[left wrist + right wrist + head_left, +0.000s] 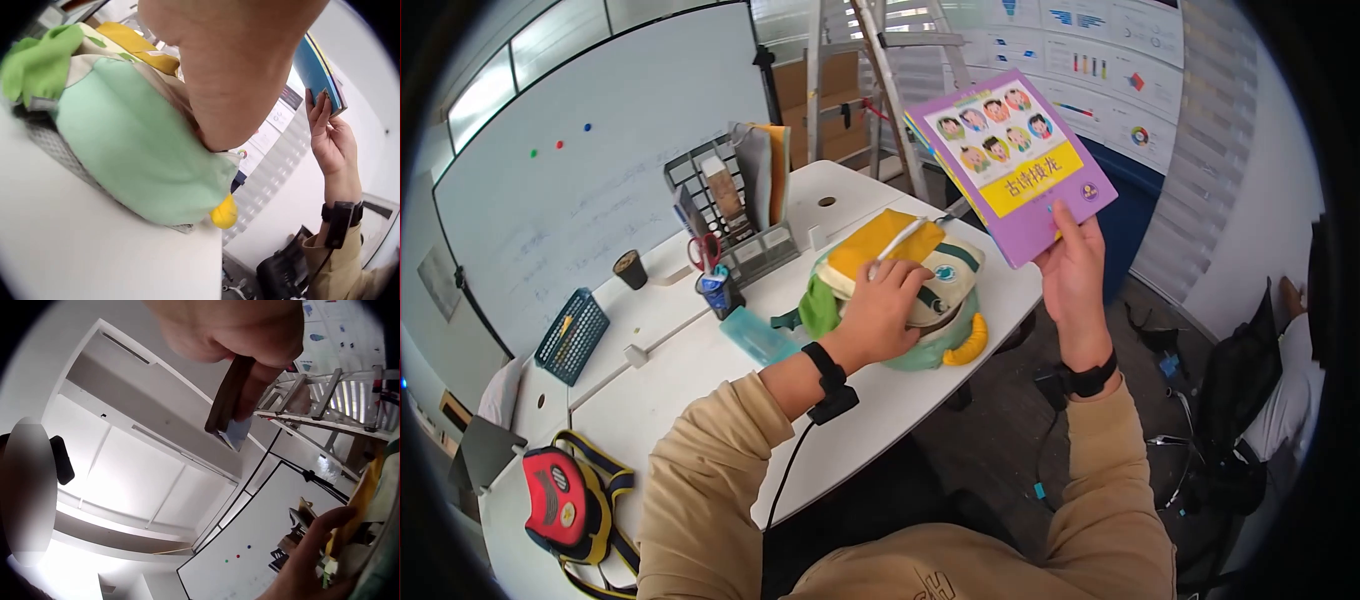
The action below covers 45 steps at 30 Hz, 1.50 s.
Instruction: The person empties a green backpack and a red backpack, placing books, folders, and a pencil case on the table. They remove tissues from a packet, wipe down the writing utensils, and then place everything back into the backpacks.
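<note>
A purple picture book (pixel 1020 165) with a yellow title band and cartoon faces is raised above the table's right side. My right hand (pixel 1072 262) grips its lower edge, thumb on the cover and fingers behind. In the left wrist view the book's blue reverse side (pixel 317 70) faces the camera. On the table lies a mint-green and cream child's backpack (pixel 920 352) with a yellow flap (pixel 885 243) and a yellow horn-like piece (pixel 967 342). My left hand (pixel 882 312) holds its top, fingers curled over the cream front part beside a white strip (pixel 897 243).
Behind the backpack stand a wire file rack (pixel 762 255) and a pen cup (pixel 720 292) with scissors. A teal pouch (pixel 757 337) lies left of the backpack. Further left are a blue basket (pixel 572 336) and a red-black bag (pixel 565 505). A stepladder (pixel 880 80) stands behind.
</note>
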Available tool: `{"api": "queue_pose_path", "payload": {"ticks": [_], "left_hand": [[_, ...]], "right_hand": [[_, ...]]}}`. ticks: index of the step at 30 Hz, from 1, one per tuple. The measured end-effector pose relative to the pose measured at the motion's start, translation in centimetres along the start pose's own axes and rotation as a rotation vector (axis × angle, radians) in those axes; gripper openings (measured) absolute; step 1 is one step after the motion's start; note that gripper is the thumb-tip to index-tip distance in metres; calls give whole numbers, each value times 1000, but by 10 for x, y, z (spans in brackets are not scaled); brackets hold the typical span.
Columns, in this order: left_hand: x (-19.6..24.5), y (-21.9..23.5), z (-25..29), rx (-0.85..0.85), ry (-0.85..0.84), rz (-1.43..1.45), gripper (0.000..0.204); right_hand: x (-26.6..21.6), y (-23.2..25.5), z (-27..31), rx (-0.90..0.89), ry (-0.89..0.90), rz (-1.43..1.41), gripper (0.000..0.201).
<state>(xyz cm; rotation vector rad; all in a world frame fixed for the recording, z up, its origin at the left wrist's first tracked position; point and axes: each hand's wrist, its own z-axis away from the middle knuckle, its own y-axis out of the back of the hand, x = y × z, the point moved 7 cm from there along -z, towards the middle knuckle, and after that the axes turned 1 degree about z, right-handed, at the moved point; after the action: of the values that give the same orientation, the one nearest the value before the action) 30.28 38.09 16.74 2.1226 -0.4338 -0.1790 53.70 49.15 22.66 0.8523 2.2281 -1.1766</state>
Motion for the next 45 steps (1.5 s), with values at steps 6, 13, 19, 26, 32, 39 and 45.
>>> {"api": "queue_pose_path", "payload": {"ticks": [6,13,19,26,32,39,45], "left_hand": [[-14,-17,-31,-319,52,-128,59],[-48,15,-47,-108,106,74,46],[-56,45,-52,1,112,62,44],[-56,35,-48,13,105,41,42],[-51,32,-42,19,74,11,37],[-40,31,-41,9,63,4,43],[-49,24,-28,-5,81,-21,45]], "right_hand": [[-12,89,13,142,-123,151,39],[-22,138,43,170,-312,216,40],[0,113,63,-55,-637,206,42],[88,95,44,-128,-887,-19,34],[111,48,29,-111,-801,192,41],[173,-25,43,-200,-903,93,44],[201,-36,31,-585,-874,694,41]]}}
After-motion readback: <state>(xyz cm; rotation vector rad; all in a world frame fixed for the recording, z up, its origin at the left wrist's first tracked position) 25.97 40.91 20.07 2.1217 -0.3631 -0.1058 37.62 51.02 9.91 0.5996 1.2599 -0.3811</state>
